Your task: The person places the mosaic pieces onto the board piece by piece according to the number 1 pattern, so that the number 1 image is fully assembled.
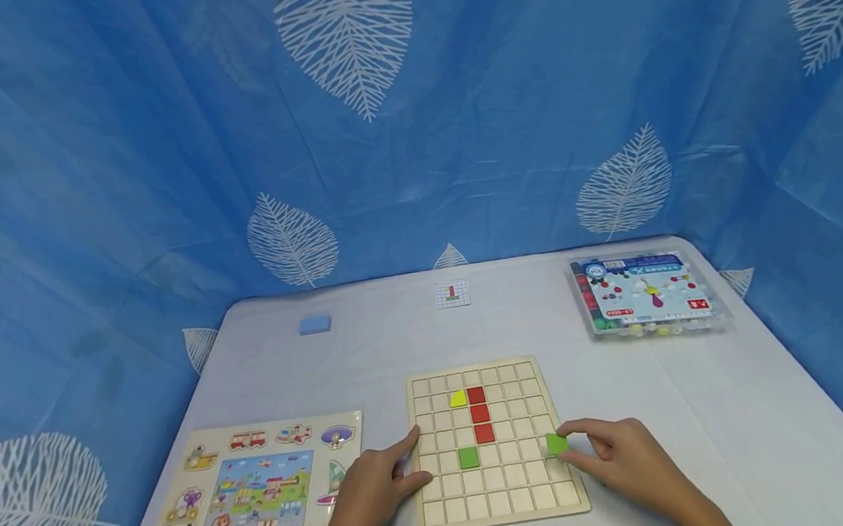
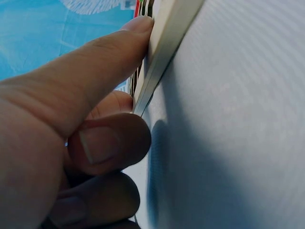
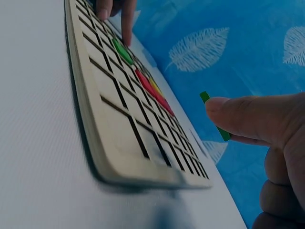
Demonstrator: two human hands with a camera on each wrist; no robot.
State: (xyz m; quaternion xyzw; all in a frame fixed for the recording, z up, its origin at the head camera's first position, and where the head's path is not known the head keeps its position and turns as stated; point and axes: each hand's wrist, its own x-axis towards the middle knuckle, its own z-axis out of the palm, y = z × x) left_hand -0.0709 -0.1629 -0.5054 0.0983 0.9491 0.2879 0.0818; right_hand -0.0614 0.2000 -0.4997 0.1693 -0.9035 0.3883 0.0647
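Note:
A wooden grid board (image 1: 520, 501) lies on the table. In its cells sit a yellow rounded tile (image 1: 458, 398), a column of red square tiles (image 1: 480, 413) and a green square tile (image 1: 469, 458). My left hand (image 1: 369, 489) touches the board's left edge, thumb and forefinger spread apart. Over the board's right edge, my right hand (image 1: 622, 456) pinches another green square tile (image 1: 556, 444) between thumb and forefinger. The right wrist view shows this tile (image 3: 224, 134) edge-on, raised above the board.
A picture card (image 1: 453, 294) with a small coloured grid pattern lies behind the board. Near it is a blue block (image 1: 315, 324). A clear plastic case (image 1: 650, 293) stands at back right, and a wooden picture puzzle (image 1: 330, 425) at front left.

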